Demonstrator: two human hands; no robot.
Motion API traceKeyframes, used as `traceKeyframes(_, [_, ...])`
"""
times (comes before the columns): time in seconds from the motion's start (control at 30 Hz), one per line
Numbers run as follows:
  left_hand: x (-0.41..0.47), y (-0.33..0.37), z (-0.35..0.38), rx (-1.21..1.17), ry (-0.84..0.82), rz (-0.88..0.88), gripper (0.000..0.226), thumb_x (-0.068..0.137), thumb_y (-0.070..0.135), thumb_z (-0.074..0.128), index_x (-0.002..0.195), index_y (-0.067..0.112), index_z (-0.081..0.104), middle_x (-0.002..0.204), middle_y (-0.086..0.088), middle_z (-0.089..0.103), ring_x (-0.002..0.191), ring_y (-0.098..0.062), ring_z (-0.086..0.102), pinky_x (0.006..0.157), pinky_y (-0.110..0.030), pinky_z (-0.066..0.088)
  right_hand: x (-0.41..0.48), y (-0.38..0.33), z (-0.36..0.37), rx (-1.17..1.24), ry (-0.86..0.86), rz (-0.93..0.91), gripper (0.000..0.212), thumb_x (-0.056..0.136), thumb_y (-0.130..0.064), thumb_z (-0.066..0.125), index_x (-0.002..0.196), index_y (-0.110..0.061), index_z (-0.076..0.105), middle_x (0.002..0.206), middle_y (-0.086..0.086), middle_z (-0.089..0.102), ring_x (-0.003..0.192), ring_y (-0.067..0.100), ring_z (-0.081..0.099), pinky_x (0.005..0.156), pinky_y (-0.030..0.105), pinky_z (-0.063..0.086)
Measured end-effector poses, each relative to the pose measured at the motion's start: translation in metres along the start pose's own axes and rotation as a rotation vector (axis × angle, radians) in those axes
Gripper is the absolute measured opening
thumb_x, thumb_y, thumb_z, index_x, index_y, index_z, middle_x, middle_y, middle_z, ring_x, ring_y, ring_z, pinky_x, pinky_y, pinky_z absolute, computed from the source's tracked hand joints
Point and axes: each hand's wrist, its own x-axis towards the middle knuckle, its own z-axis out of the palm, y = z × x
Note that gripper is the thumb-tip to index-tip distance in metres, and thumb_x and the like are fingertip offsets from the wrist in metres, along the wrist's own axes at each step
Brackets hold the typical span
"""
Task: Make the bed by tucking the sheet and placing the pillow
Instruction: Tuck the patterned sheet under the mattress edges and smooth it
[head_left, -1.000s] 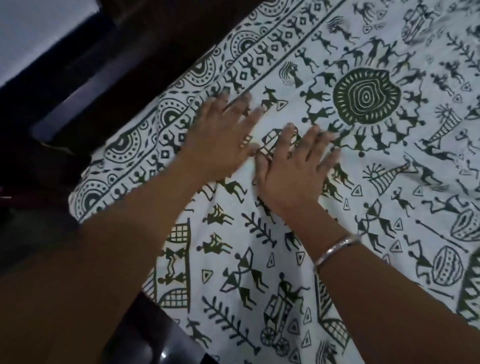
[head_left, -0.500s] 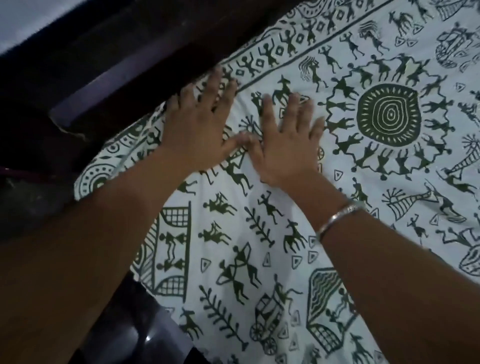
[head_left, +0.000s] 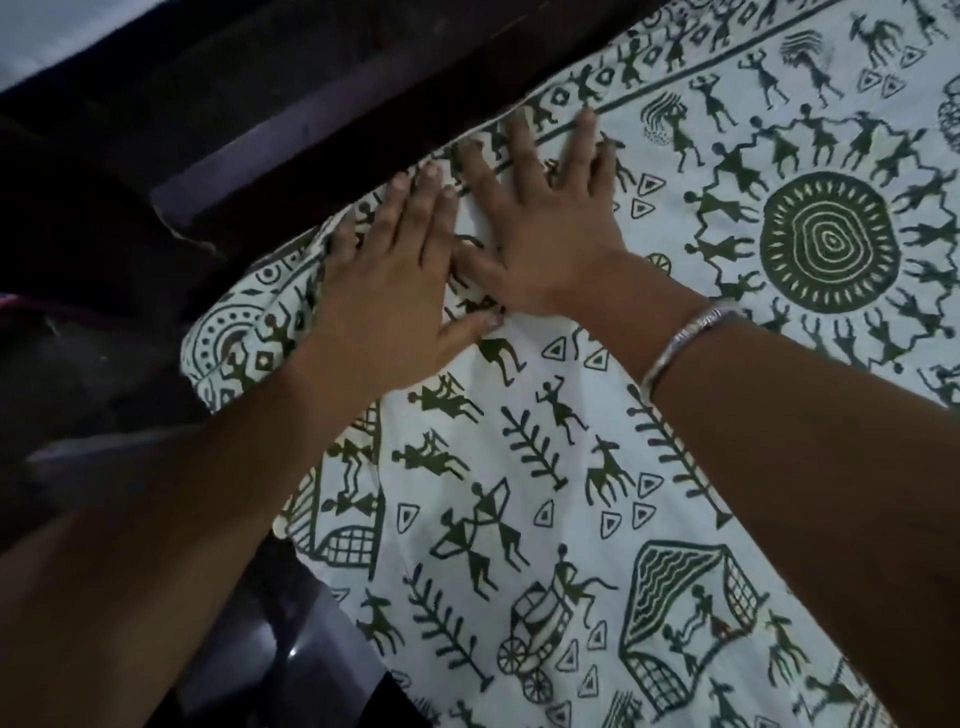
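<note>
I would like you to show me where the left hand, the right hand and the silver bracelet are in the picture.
left hand (head_left: 384, 291): head view, back of the hand.
right hand (head_left: 543, 234): head view, back of the hand.
silver bracelet (head_left: 688, 338): head view, middle of the band.

White sheet w/ dark green folk-figure print, flat over bed corner, border at edge.
</note>
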Motion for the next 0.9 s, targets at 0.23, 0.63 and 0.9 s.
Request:
traceKeyframes(0.23, [-0.05,-0.011,-0.016,0.005,0.13,-0.022,0.071,0.085,0.054,0.042,0.132,0.001,0.044,0.132,-0.022,0.049,0.117,-0.038,0.049,0.093,-0.047,0.039,-0.018,-0.034,-0.012,-0.008,0.14,-0.117,0.073,0.09,-0.057,0.033,0.148,-0.014,0.022,0.156,0.013,0.02,0.143,0.035,0.014,0.112,0.057,0.008])
traceKeyframes(0.63, [-0.063,-0.026,-0.021,-0.163,0.058,-0.234,0.074,0.081,0.053,0.043,0.133,0.001,0.041,0.134,-0.023,0.047,0.124,-0.038,0.045,0.098,-0.049,0.042,-0.013,-0.067,-0.018,-0.023,0.166,-0.228,0.058,0.09,-0.05,0.041,0.137,-0.017,0.044,0.142,0.01,0.045,0.132,0.034,0.035,0.101,0.048,0.033])
traceKeyframes(0.9, [-0.051,-0.001,-0.04,0.102,-0.063,-0.231,0.068,0.085,0.053,0.036,0.131,0.003,0.044,0.134,-0.02,0.047,0.123,-0.037,0.042,0.098,-0.046,0.037,-0.019,-0.035,-0.016,0.132,0.062,-0.313,0.065,0.091,-0.048,0.045,0.148,-0.024,0.025,0.157,0.009,0.017,0.145,0.03,0.006,0.115,0.054,0.007])
